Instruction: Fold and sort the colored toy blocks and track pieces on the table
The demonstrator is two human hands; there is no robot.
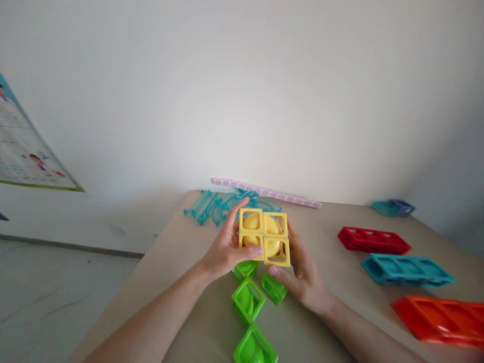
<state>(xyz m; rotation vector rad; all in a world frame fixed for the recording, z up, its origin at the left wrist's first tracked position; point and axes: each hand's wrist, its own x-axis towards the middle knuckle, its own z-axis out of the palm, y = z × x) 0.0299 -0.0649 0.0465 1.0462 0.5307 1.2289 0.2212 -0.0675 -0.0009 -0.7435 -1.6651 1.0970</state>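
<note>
A yellow block [264, 236] made of four open-frame cubes with curved pieces inside is held up over the table between both hands. My left hand [227, 247] grips its left side, thumb across the lower front, fingers behind. My right hand [300, 275] wraps its right side and underside. Several green frame cubes [248, 300] lie on the table just below the hands, one more [254, 348] nearer to me.
A beige table [181, 262] stands against a white wall. Clear teal track pieces [215, 205] and a lilac strip [264, 192] lie at the back. To the right lie a red frame [372, 240], a blue frame [406, 269] and an orange frame [442, 317]. A small blue piece [393, 207] sits at the far right.
</note>
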